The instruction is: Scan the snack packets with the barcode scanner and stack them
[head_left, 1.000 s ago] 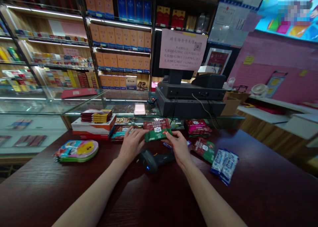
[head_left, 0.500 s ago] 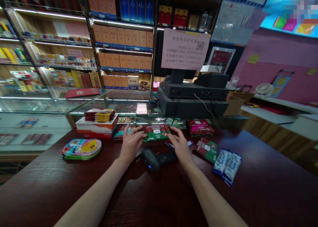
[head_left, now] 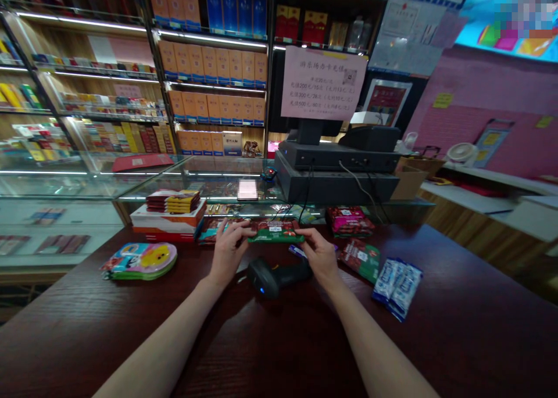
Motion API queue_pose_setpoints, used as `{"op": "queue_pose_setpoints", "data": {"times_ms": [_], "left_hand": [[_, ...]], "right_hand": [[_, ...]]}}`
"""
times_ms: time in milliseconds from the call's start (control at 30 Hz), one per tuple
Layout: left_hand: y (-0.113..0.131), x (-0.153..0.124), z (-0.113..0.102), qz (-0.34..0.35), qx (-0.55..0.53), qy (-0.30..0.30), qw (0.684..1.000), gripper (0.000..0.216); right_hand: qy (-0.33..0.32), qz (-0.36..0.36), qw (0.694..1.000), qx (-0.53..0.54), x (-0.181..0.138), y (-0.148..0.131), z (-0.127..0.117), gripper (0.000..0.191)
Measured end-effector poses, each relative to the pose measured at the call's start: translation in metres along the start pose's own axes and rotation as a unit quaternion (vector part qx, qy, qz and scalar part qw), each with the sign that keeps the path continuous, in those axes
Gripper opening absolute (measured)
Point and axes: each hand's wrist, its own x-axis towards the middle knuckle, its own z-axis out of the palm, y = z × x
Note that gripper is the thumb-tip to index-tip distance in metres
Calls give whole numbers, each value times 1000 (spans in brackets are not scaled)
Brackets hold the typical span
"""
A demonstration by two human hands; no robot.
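Observation:
Between my hands is a red-and-green snack packet (head_left: 275,233), gripped at its two ends. My left hand (head_left: 229,250) pinches the left end, and my right hand (head_left: 320,255) pinches the right end. Just nearer to me lies a black barcode scanner (head_left: 272,277) with a small blue light. A purple-and-white slim packet (head_left: 297,251) is partly covered by my right hand. Behind my left hand sits a teal-and-red packet (head_left: 208,230), partly hidden. Another red-and-green packet (head_left: 360,258) rests to the right of my right hand.
Two blue-and-white packets (head_left: 397,286) lie at the right. Brightly printed card packs (head_left: 142,261) and a stack of boxes (head_left: 168,221) are on the left. More red packets (head_left: 349,221) sit below the cash register (head_left: 337,174). A glass counter (head_left: 204,174) runs behind.
The red-and-green packet between my hands has tipped, so its face now looks narrower. Both hands still hold its ends; the view has shifted slightly.

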Motion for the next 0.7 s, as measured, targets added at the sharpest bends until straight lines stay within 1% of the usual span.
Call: {"op": "queue_pose_setpoints", "data": {"times_ms": [133, 233, 300, 367, 467, 600, 700], "left_hand": [[6, 3, 1, -34, -12, 15, 999, 7], [11, 7, 1, -57, -19, 34, 998, 11], [14, 9, 0, -71, -27, 38, 996, 18], [16, 11, 1, -88, -41, 44, 994, 23], [16, 11, 4, -124, -68, 46, 989, 22], [11, 9, 11, -187, -102, 17, 977, 23], [10, 10, 16, -208, -130, 10, 969, 24]], "right_hand": [[52, -61, 996, -37, 3, -4, -4, 12], [97, -71, 992, -28, 6, -11, 0, 14], [103, -50, 993, -7, 7, -15, 4, 16], [95, -10, 995, 15, 8, -17, 7, 19], [76, 49, 995, 44, 7, -20, 10, 23], [72, 77, 992, 63, 6, -21, 14, 28], [77, 92, 990, 80, 8, -16, 17, 28]]}}
